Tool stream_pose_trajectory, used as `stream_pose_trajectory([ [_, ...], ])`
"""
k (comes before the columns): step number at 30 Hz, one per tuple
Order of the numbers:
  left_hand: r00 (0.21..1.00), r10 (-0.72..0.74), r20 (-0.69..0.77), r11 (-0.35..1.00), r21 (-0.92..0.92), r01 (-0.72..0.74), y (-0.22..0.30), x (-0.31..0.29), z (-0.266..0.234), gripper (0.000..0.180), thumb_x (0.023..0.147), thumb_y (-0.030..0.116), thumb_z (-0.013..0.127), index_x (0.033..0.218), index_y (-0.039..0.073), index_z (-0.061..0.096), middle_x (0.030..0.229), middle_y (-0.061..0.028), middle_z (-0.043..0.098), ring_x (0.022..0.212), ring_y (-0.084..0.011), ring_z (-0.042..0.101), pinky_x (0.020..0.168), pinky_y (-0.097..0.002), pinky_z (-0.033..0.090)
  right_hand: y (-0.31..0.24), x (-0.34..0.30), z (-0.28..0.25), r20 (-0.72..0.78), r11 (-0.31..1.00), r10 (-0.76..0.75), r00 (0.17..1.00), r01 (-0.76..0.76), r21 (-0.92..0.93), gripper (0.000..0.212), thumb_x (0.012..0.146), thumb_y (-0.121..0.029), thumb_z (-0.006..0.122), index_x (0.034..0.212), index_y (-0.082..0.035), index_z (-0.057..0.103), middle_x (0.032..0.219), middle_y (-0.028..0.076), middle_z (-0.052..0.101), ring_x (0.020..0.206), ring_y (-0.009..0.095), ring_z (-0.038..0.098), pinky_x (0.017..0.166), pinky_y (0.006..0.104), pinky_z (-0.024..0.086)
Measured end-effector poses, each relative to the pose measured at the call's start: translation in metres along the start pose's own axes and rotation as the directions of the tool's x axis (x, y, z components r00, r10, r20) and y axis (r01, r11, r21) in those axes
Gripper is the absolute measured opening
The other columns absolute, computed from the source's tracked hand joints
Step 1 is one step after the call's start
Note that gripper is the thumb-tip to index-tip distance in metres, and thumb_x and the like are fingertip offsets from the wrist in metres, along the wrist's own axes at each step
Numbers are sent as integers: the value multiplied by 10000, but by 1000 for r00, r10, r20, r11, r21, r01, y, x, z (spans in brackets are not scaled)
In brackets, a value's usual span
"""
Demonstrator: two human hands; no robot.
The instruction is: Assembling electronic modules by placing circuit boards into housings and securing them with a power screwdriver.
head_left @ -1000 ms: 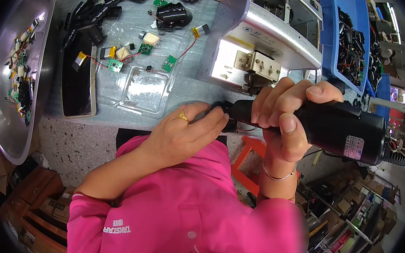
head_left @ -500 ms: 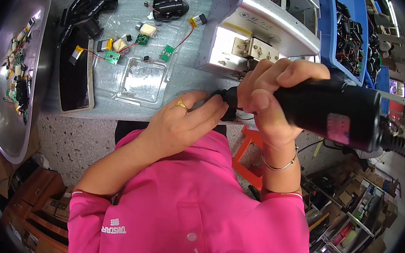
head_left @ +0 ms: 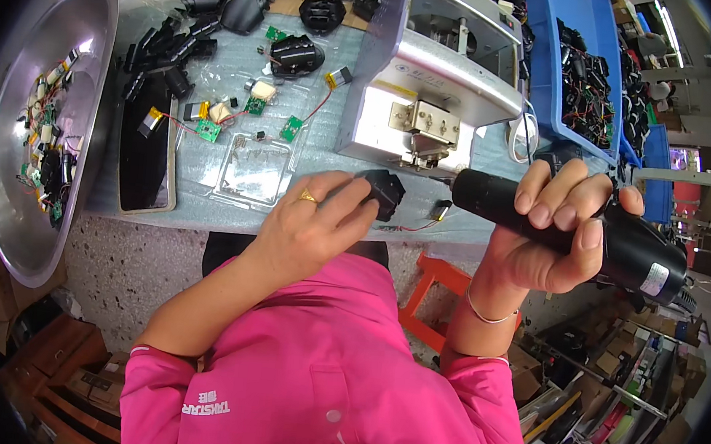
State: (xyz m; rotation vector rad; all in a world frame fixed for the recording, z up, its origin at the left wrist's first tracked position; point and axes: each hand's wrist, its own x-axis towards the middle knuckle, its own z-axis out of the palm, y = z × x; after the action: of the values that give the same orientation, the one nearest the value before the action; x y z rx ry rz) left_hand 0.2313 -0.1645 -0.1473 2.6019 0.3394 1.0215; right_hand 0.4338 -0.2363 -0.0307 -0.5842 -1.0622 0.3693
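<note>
And here on the black power driver (head_left: 485,195), a pale label (head_left: 655,279) sits near the cord end, its print too small to make out! Light lettering shows on the pink shirt (head_left: 335,364), and small markings run across the front of the silver machine (head_left: 385,127). The driver's long axis slants across the right side of the view, narrow nose up to the left, thick cord end down to the right, its thin bit pointing left. It's a smooth, dark cylinder, tapered at the nose, held above the bench's (head_left: 319,155) front edge. The right hand (head_left: 553,231) is closed round it, fingers curled over the top, thumb pressed below. Over to the left hand (head_left: 309,218), half curled, fingertips on a chunky black housing (head_left: 387,195) just beside the bit, with a red wire leading to a small battery (head_left: 441,210) nearby
</note>
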Motion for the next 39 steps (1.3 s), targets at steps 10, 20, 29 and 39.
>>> stream_pose_trajectory([
  [10, 988, -60, 140, 991, -114, 76, 3, 6, 0, 140, 794, 61, 711, 912, 29, 643, 1284, -117, 604, 1184, -323, 574, 923, -437, 514, 12, 15, 16, 80, 998, 20, 997, -16, -54, 484, 893, -46, 643, 1313, -114, 412, 727, 61, 522, 583, 184, 508, 532, 368, 513],
  [20, 988, -128, 81, 971, -192, 142, 4, 7, 2, 413, 791, 77, 752, 1150, 16, 557, 1242, -127, 626, 1161, -315, 583, 950, -422, 490, 24, 15, 17, 82, 997, 37, 996, -31, -71, 498, 868, -17, 695, 1270, -99, 414, 709, 52, 532, 561, 174, 515, 508, 333, 509],
  [29, 973, -215, 84, 937, -264, 229, 5, 7, -1, 518, 770, 63, 785, 1215, 2, 527, 1218, -139, 635, 1121, -316, 596, 956, -403, 487, 18, 18, 21, 123, 985, 171, 978, -168, -36, 492, 881, -50, 711, 1272, -100, 416, 701, 51, 530, 554, 157, 502, 483, 317, 489],
  [39, 972, -224, 67, 935, -268, 234, 6, 8, 0, 546, 762, 68, 795, 1242, 5, 544, 1180, -150, 638, 1086, -315, 605, 937, -398, 493, 21, 16, 19, 104, 996, 39, 994, -30, -89, 475, 877, -35, 682, 1266, -100, 417, 681, 59, 512, 553, 181, 503, 501, 347, 500],
])
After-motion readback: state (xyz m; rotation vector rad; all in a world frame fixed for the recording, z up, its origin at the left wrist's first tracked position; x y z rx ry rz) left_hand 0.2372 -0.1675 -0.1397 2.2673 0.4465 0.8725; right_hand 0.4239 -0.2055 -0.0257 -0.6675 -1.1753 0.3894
